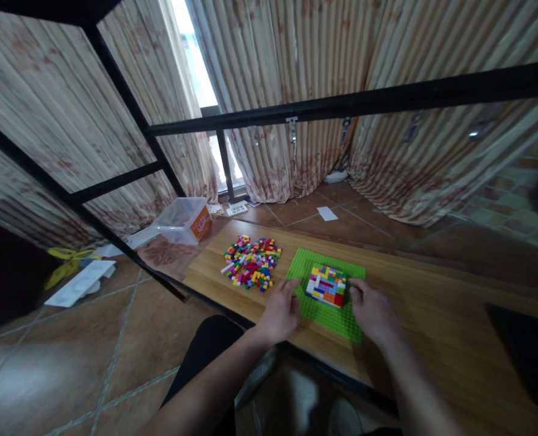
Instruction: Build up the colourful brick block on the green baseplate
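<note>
A green baseplate (328, 315) lies on the wooden table (432, 315) with a multicoloured block of small bricks (326, 284) built on it. My left hand (280, 312) rests at the plate's left edge, fingers curled loosely toward the build. Beside the build's right side sits my right hand (371, 309), its fingers bent and touching the plate. I cannot make out anything held in either hand. A pile of loose coloured bricks (253, 261) lies to the left of the plate.
A clear plastic box (183, 219) stands on the floor beyond the table's left end. Black metal frame bars (342, 103) cross overhead. Curtains hang behind. Papers and a yellow object (69, 260) lie on the tiled floor at left. A dark object (530, 357) sits at the table's right.
</note>
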Available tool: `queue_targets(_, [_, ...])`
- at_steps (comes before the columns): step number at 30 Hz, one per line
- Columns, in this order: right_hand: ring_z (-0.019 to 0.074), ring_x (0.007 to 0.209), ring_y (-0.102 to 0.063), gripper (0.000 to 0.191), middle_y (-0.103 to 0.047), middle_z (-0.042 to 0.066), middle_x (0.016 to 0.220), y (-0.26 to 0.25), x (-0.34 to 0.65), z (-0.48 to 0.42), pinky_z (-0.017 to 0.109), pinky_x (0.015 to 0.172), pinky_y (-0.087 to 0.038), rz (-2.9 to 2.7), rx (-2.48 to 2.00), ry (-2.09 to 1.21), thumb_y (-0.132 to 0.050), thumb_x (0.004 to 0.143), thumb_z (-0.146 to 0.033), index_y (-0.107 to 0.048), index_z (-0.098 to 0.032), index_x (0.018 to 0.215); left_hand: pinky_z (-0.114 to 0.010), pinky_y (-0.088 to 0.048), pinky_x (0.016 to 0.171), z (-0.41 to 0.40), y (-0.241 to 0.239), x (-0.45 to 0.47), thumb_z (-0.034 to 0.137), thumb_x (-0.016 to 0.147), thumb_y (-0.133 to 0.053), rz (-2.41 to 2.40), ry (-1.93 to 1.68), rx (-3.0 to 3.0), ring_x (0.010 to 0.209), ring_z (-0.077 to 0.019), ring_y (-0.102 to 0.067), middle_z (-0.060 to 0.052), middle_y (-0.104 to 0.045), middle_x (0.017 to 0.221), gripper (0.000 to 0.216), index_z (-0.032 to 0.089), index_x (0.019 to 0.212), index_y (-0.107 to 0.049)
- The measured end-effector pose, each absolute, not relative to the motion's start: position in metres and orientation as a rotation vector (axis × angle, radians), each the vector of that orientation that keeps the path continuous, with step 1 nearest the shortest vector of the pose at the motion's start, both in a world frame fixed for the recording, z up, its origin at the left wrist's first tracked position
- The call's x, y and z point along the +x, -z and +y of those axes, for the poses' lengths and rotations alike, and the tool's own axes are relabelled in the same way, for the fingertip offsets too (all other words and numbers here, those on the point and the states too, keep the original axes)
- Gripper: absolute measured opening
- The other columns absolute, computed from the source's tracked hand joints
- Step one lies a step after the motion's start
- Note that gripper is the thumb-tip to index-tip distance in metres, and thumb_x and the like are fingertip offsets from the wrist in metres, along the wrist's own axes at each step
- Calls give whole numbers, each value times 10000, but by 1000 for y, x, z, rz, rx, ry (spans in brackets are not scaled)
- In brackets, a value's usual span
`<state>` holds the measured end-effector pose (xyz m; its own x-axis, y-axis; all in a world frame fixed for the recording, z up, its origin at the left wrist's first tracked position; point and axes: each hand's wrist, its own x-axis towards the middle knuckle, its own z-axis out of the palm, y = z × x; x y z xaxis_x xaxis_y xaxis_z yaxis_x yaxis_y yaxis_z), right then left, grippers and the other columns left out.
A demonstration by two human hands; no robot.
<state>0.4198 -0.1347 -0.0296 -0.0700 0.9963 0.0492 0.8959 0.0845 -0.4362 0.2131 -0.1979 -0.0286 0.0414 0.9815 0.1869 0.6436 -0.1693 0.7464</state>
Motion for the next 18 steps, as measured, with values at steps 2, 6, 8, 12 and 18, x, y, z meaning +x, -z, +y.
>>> queue_targets(2, [243, 886, -689, 373, -739, 146, 1014, 28, 419, -133, 332, 760, -468, -2023, -1900, -411, -366, 949, -213, -646, -144, 1186, -326, -543, 901, -194, 28, 221, 39, 789, -471, 1629, -883, 1846, 1000, -189, -631, -128, -614, 1187, 530, 164, 1302, -525])
queue_targets(6, [237, 825, -696, 390, -749, 130, 935, 26, 417, -132, 329, 726, -466, -2004, -1949, -372, -358, 940, -209, -644, -156, 1200, -350, -522, 960, -187, 28, 229, 53, 754, -507, 1649, -748, 1855, 1062, -216, -616, -103, -621, 1176, 550, 200, 1284, -541])
queue_targets(8, [235, 809, -696, 395, -750, 129, 918, 24, 414, -132, 328, 724, -465, -2012, -1957, -335, -352, 936, -210, -648, -153, 1192, -353, -522, 959, -185, 28, 229, 61, 752, -514, 1640, -724, 1871, 1060, -221, -614, -103, -618, 1179, 541, 204, 1273, -546])
queue_targets(12, [241, 815, -694, 417, -746, 138, 917, 19, 409, -130, 324, 709, -461, -2014, -1975, -273, -333, 932, -217, -651, -146, 1192, -331, -548, 872, -186, 30, 226, 103, 758, -555, 1602, -724, 1915, 1003, -225, -616, -119, -614, 1177, 534, 186, 1285, -536])
queue_targets(18, [284, 734, -671, 426, -731, 150, 831, 8, 403, -124, 353, 631, -437, -1919, -2161, -226, -357, 911, -260, -666, -147, 1182, -333, -538, 845, -187, 28, 221, 165, 783, -569, 1500, -684, 1872, 932, -226, -624, -122, -629, 1122, 515, 162, 1297, -535])
